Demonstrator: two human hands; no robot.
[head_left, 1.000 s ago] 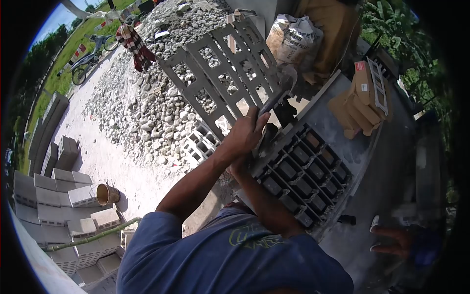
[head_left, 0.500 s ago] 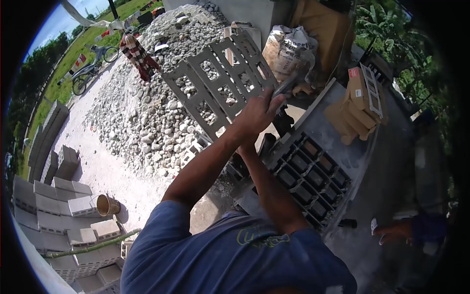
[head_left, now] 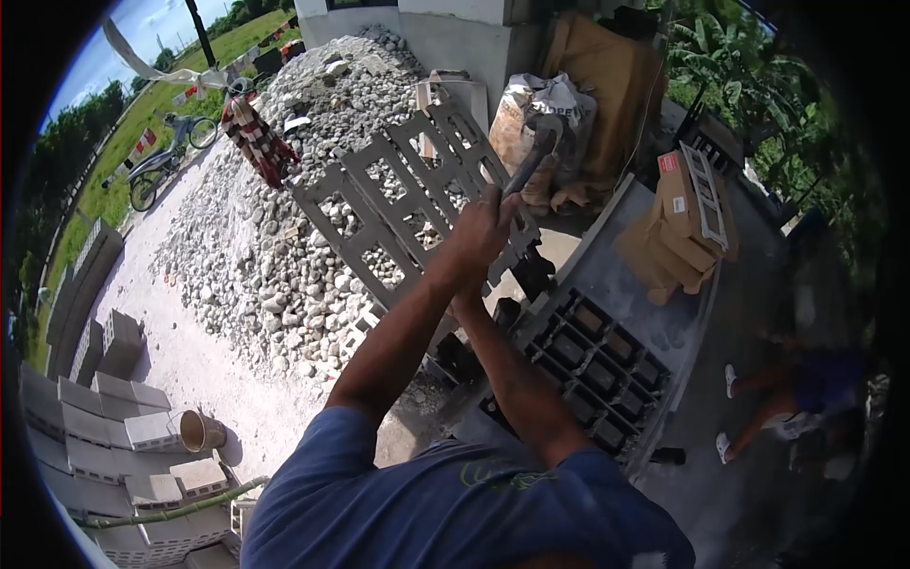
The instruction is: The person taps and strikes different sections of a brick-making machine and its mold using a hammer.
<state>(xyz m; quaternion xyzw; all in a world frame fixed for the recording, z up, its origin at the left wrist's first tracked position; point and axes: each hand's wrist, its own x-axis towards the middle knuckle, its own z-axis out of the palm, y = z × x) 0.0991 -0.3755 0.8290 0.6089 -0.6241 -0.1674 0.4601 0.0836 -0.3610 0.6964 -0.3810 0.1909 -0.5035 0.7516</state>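
My left hand (head_left: pixel 485 232) is closed round a grey metal bar (head_left: pixel 527 173) that slants up and away, with a thicker, rounded far end. My right hand (head_left: pixel 465 302) is beneath my left wrist; its fingers are hidden, so I cannot tell what it holds. Past my hands stands a tilted grey slatted panel (head_left: pixel 384 185) with rectangular openings. Below and right of them sits a dark mold (head_left: pixel 607 356) with rows of rectangular cavities. Black machine parts (head_left: pixel 534 273) show just beside my hands.
A gravel pile (head_left: pixel 275 256) rises behind the panel. A white sack (head_left: pixel 559 104) and cardboard boxes (head_left: pixel 678 223) stand to the right. Stacked concrete blocks (head_left: pixel 104 417) and a bucket (head_left: pixel 202 431) are at left. Another person's legs (head_left: pixel 758 408) show at far right.
The view has shifted, moving the surroundings slightly left and down. The bar's far end now shows higher against the sack, and more of the other person's legs is visible.
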